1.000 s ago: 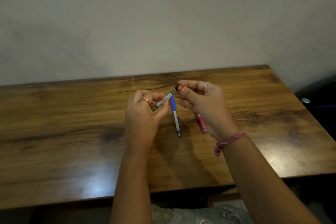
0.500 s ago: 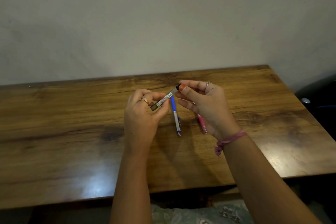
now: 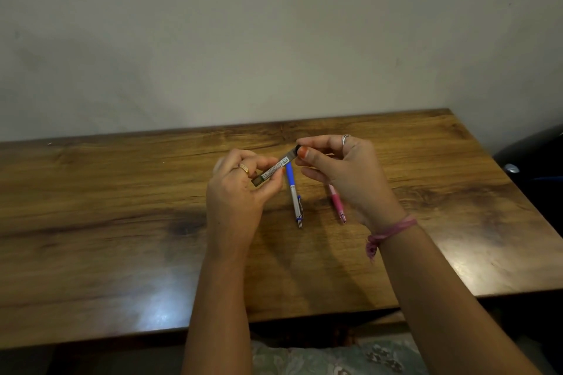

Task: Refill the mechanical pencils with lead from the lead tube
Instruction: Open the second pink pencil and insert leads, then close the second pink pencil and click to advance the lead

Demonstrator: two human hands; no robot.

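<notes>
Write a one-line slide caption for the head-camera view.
Both hands hold the lead tube above a wooden table, right hand at its cap; two pencils lie below.

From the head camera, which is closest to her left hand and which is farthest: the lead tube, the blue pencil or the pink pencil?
1. Lead tube: held in the left hand itself, its dark cap end pinched by the right hand.
2. Blue pencil: on the table just to that hand's right.
3. Pink pencil: farther right, partly under the right hand.

You had one printed thing in view: the white label on the lead tube [image 3: 275,168], above the blue pencil [image 3: 294,193]. Its print was too small and blurred to read; no brand, number or sign could be made out.
</notes>
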